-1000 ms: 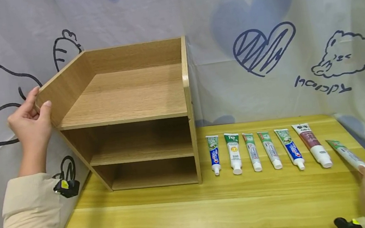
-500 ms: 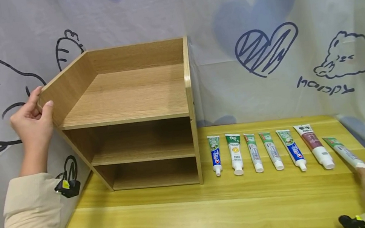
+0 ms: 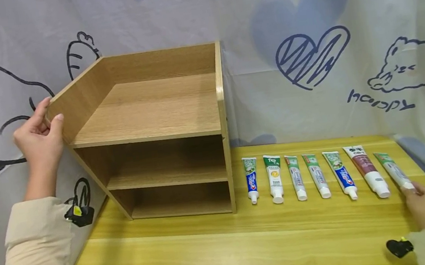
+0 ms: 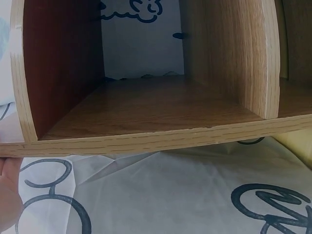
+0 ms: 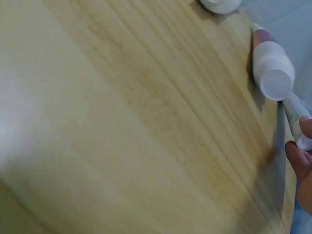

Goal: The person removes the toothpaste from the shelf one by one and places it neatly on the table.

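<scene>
My left hand [image 3: 39, 136] grips the front edge of the left side panel of a wooden shelf unit [image 3: 149, 133], near its top. In the left wrist view only part of that hand [image 4: 9, 195] shows beside the panel edge [image 4: 146, 144]. Far to the right, my right hand [image 3: 424, 203] pinches the white cap end of a green-and-white toothpaste tube [image 3: 394, 170]. The tube lies at the right end of a row, beside a maroon-and-white toothpaste tube [image 3: 366, 171]. In the right wrist view, the fingers [image 5: 297, 158] hold the capped end at the right edge.
Several more tubes lie side by side on the yellow wooden table [image 3: 219, 251], among them a blue-and-green toothpaste tube [image 3: 251, 180] nearest the shelf unit and a white-and-green tube [image 3: 274, 180]. A printed curtain [image 3: 247, 88] hangs behind and on both sides.
My right hand has moved left and away from me with the green-and-white toothpaste tube, bringing it closer in line with the row. The left hand keeps its grip on the shelf unit.
</scene>
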The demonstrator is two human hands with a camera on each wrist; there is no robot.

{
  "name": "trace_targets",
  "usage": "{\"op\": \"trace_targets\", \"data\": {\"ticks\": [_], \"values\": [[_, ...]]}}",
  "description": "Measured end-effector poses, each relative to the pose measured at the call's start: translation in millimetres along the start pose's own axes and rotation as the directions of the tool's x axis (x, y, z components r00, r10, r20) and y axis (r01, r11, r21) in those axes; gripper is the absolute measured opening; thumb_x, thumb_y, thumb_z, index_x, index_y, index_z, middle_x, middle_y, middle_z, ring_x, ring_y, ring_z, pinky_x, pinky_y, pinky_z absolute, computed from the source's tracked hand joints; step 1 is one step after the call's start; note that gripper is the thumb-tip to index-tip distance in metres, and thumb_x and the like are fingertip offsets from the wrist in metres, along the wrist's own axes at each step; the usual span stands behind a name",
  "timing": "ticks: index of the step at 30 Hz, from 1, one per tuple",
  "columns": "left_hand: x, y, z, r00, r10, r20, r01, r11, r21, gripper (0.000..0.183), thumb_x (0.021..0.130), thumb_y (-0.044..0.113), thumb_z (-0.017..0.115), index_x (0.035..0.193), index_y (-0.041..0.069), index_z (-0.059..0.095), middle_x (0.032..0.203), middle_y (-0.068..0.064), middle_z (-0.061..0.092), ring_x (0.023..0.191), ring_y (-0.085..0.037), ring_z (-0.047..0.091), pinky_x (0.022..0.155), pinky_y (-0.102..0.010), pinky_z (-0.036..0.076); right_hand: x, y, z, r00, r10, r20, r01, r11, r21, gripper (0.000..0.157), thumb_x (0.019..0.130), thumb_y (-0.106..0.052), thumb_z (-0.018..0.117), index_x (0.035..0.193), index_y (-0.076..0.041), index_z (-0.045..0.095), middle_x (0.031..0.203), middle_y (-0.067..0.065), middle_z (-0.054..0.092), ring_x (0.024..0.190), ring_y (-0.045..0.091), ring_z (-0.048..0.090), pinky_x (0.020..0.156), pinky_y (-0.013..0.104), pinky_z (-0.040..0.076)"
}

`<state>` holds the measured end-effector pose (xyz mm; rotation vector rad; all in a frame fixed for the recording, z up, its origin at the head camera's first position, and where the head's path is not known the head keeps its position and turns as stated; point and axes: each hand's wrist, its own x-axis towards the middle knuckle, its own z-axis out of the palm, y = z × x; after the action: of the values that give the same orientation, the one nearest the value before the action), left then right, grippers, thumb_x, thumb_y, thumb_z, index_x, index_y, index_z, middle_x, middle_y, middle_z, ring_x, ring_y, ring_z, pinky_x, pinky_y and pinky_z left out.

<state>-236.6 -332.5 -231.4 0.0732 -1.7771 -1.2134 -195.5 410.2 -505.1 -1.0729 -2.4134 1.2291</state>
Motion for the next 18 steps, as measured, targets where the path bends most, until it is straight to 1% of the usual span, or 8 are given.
{"op": "trace_targets", "data": {"ticks": [2, 4, 6, 7, 9, 11, 15, 18], "values": [[0.1, -0.4, 0.4, 1.0, 0.005, 0.002, -0.005, 1.0, -0.001, 0.034, 0.082, 0.0, 0.059, 0.114, 0.007, 0.066, 0.047, 0.019, 0.038, 0.04, 0.008, 0.035, 0.04, -0.006, 0.029, 0.9, -0.3, -0.4, 0.999, -0.036, -0.022, 0.036, 0.999, -0.022, 0.049, 0.091, -0.027, 0.05, 0.132, 0.0, 0.044, 0.096, 0.021, 0.065, 0.069, 0.002, 0.047, 0.06, 0.015, 0.039], [0.2, -0.9, 0.9, 1.0, 0.021, 0.007, -0.021, 1.0, 0.003, 0.034, 0.082, 0.0, 0.059, 0.114, 0.007, 0.066, 0.047, 0.019, 0.037, 0.04, 0.008, 0.034, 0.04, -0.007, 0.027, 1.5, 0.0, -1.2, 0.997, -0.063, -0.04, 0.062, 0.998, -0.024, 0.046, 0.09, -0.023, 0.053, 0.129, 0.002, 0.047, 0.071, 0.011, 0.063, 0.054, -0.011, 0.033, 0.049, 0.012, 0.034], [0.2, -1.4, 1.1, 0.999, 0.04, 0.009, -0.04, 0.999, 0.016, 0.034, 0.082, 0.0, 0.059, 0.114, 0.008, 0.066, 0.047, 0.019, 0.035, 0.039, 0.007, 0.03, 0.039, -0.008, 0.025, 2.7, 0.0, -1.7, 0.995, -0.084, -0.046, 0.082, 0.996, -0.026, 0.045, 0.09, -0.019, 0.053, 0.128, 0.004, 0.048, 0.063, 0.007, 0.059, 0.05, -0.014, 0.029, 0.047, 0.012, 0.033], [0.2, -1.3, 1.0, 0.999, 0.042, 0.008, -0.043, 0.999, 0.016, 0.034, 0.082, 0.0, 0.059, 0.114, 0.008, 0.066, 0.047, 0.018, 0.034, 0.038, 0.007, 0.03, 0.039, -0.008, 0.024, 3.3, 0.0, -1.6, 0.995, -0.091, -0.041, 0.09, 0.995, -0.031, 0.045, 0.09, -0.018, 0.053, 0.128, 0.005, 0.047, 0.063, 0.009, 0.059, 0.049, -0.013, 0.03, 0.047, 0.012, 0.035], [0.0, -1.2, 0.5, 0.999, 0.046, 0.008, -0.047, 0.999, 0.019, 0.034, 0.082, 0.0, 0.058, 0.114, 0.008, 0.066, 0.046, 0.018, 0.033, 0.038, 0.007, 0.028, 0.038, -0.009, 0.023, 4.6, -0.8, -1.3, 0.994, -0.102, -0.035, 0.1, 0.993, -0.054, 0.045, 0.09, -0.017, 0.053, 0.128, 0.006, 0.047, 0.084, 0.026, 0.063, 0.055, -0.005, 0.039, 0.05, 0.014, 0.035], [-0.1, -1.0, -0.2, 0.999, 0.041, 0.005, -0.041, 0.999, 0.021, 0.034, 0.082, 0.0, 0.058, 0.114, 0.008, 0.066, 0.046, 0.018, 0.034, 0.038, 0.007, 0.029, 0.038, -0.008, 0.024, 5.9, -1.2, -0.7, 0.993, -0.119, -0.026, 0.117, 0.989, -0.089, 0.044, 0.09, -0.016, 0.052, 0.128, 0.007, 0.047, 0.105, 0.033, 0.058, 0.065, 0.01, 0.047, 0.054, 0.016, 0.034], [-0.1, -1.3, -1.6, 1.0, 0.025, 0.004, -0.025, 0.999, 0.02, 0.034, 0.082, 0.001, 0.059, 0.115, 0.007, 0.066, 0.047, 0.019, 0.037, 0.04, 0.009, 0.034, 0.039, -0.006, 0.027, 8.4, 0.2, -0.7, 0.979, -0.204, -0.007, 0.2, 0.966, -0.163, 0.042, 0.088, -0.009, 0.049, 0.125, 0.011, 0.046, 0.119, 0.033, 0.05, 0.088, 0.04, 0.05, 0.06, 0.022, 0.034], [-0.1, -1.8, -2.5, 1.0, 0.011, -0.001, -0.011, 1.0, 0.01, 0.034, 0.082, 0.0, 0.059, 0.115, 0.006, 0.066, 0.047, 0.021, 0.039, 0.041, 0.009, 0.036, 0.04, -0.005, 0.03, 9.0, 2.0, -1.8, 0.977, -0.211, 0.04, 0.214, 0.962, -0.171, 0.045, 0.088, -0.007, 0.043, 0.129, 0.014, 0.038, 0.126, 0.034, 0.043, 0.109, 0.049, 0.048, 0.076, 0.038, 0.047]]}}
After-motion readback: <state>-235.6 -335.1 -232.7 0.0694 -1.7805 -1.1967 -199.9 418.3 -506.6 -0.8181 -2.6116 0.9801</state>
